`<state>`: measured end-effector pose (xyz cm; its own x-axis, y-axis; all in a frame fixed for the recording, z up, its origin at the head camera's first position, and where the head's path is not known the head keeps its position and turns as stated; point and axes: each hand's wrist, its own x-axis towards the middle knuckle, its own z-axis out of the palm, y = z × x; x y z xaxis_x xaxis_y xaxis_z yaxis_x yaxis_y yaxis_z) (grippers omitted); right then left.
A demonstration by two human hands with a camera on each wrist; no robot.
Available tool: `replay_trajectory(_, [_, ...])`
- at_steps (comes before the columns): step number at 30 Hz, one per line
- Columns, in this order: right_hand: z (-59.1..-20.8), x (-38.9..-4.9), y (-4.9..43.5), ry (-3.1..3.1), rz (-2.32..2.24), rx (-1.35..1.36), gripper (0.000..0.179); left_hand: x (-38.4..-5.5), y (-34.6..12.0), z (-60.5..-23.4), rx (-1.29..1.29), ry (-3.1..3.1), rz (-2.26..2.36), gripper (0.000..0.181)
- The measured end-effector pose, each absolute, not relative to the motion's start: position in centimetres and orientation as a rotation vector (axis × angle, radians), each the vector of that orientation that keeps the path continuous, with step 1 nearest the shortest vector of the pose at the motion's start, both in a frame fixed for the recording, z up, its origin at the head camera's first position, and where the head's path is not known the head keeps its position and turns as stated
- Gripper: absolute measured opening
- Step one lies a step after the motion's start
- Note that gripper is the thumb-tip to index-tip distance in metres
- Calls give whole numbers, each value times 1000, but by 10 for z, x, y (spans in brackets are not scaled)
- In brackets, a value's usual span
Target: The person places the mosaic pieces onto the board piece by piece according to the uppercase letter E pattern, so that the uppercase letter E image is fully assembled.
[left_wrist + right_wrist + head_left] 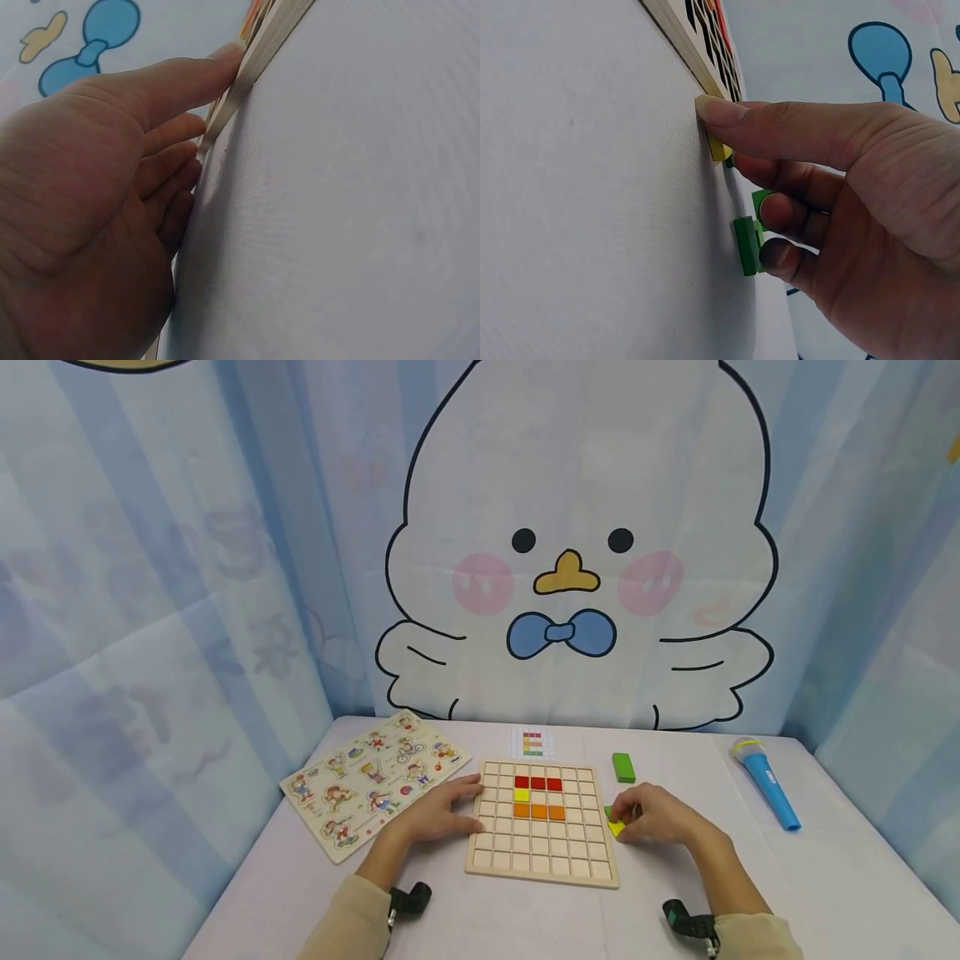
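We see the left hand (438, 810) straight-fingered against the pale wooden square grid board (540, 863), the right hand (660, 814) pinching a small flat yellow tile (718, 147) just right of it, probably light, stiff, slick; we'd grip opposite edges.

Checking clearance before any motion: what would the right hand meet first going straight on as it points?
The yellow tile that the right hand touches, with a green piece beside it; past these, probably the grid board's right edge, though height is unclear.
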<state>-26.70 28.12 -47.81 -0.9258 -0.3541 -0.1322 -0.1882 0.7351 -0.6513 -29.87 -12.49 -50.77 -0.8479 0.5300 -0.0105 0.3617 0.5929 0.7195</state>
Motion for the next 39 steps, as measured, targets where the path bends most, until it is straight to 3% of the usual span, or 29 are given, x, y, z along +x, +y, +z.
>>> replay_trajectory(17, [-473,-264,278,2675,-970,-443,27,-300,-125,-508,746,2598,1099,70])
replay_trajectory(27, [-467,-264,279,2555,-1105,-539,10,-300,-125,-510,743,2594,1107,70])
replay_trajectory(39, [-466,-263,280,2570,-1153,-464,20,-300,-126,-510,758,2598,1092,71])
